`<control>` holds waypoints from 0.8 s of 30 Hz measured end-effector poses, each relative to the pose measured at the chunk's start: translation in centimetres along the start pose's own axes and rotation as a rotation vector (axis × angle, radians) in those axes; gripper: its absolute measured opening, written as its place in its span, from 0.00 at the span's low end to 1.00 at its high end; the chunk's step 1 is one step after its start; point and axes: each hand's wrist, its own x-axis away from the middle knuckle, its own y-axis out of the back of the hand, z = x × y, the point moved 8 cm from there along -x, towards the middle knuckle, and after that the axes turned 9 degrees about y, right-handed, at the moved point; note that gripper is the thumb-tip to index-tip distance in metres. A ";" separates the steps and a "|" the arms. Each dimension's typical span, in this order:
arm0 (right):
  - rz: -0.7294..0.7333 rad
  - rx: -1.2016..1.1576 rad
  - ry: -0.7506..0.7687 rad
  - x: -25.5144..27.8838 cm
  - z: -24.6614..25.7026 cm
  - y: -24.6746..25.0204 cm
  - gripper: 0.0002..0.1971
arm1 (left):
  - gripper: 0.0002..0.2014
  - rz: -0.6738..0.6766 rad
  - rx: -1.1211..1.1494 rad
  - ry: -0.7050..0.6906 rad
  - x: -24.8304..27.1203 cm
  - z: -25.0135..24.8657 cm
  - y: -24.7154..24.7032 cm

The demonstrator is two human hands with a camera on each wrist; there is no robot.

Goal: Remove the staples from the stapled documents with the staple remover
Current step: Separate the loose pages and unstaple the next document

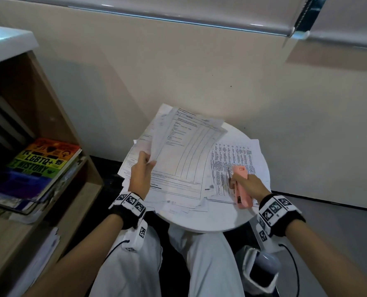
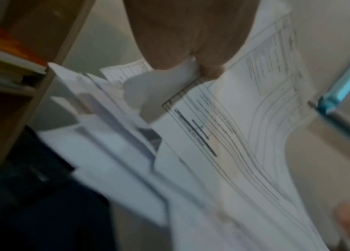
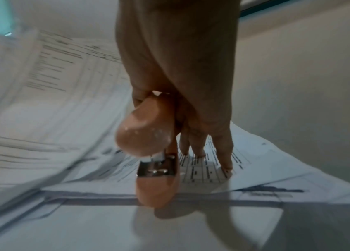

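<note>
Gripping a fanned bundle of printed documents (image 1: pixel 178 151), the left hand (image 1: pixel 140 172) sits left of centre in the head view, thumb on top and fingers curled beneath the lower left edge of the sheets — the left wrist view shows the thumb and a finger pinching the paper (image 2: pixel 223 135) near the top centre of that frame, though the picture is blurred. More loose sheets lie under the bundle on a small round white table (image 1: pixel 212 219) in the lower middle of the head view. To the right of centre, the right hand (image 1: pixel 248 185) is clenched around a pink stapler-shaped tool (image 1: pixel 241 185), which lies lengthwise over a densely printed page (image 1: pixel 231 155) on the right part of the table. In the right wrist view the tool (image 3: pixel 154 152) hangs down at the centre with its metal mouth showing, its lower end close above the paper, while 3 fingertips (image 3: pixel 226 163) of the same hand touch the printed page just right of it. Whether the tool touches a staple cannot be told. At the left edge of the head view stands a wooden shelf (image 1: pixel 56 116) holding a rainbow-covered book (image 1: pixel 43 163).
</note>
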 end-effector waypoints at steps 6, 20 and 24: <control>-0.037 -0.014 -0.014 -0.5 -0.3 1.1 0.17 | 0.18 0.121 0.316 0.125 0.1 -1.1 0.7; -0.112 -0.139 -0.035 -0.5 -0.9 1.9 0.17 | 0.07 0.365 0.240 0.026 -3.2 -7.2 -0.1; -0.157 -0.217 -0.100 -0.8 -1.9 2.7 0.27 | 0.26 0.309 0.160 0.225 -2.0 -2.5 -1.3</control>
